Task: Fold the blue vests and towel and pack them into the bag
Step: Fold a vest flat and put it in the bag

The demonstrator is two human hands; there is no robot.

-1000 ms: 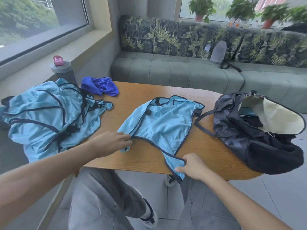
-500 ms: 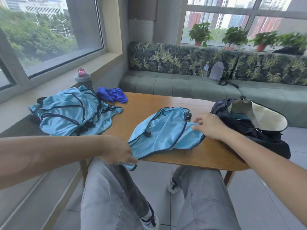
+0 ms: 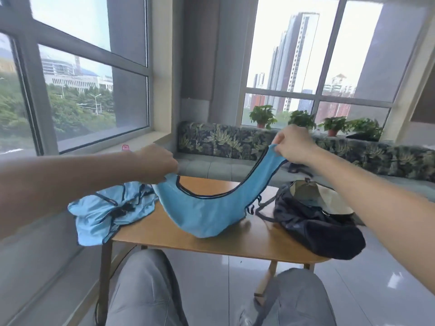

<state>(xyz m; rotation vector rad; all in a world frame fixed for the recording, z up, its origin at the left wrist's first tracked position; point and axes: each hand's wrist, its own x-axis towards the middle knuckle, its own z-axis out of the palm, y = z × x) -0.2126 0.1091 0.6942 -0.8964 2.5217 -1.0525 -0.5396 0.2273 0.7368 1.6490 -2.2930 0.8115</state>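
Observation:
A light blue vest (image 3: 207, 210) with dark trim hangs in the air over the wooden table (image 3: 235, 241), sagging between my hands. My left hand (image 3: 156, 164) grips its left end. Higher up, my right hand (image 3: 293, 143) pinches its right end. A heap of more blue vests (image 3: 106, 210) lies on the table's left end and droops over the edge. The dark bag (image 3: 317, 222) sits open on the right end, its pale lining showing. The towel is hidden from view.
A leaf-patterned sofa (image 3: 230, 142) runs behind the table under the windows, with potted plants (image 3: 262, 116) on the sill. My knees in grey trousers (image 3: 146, 290) are below the table's near edge. A pink-capped bottle top (image 3: 126, 147) peeks out behind my left arm.
Both hands have lifted the vest off the table; it lay flat, then half folded, and now hangs between them. The camera has tilted upward.

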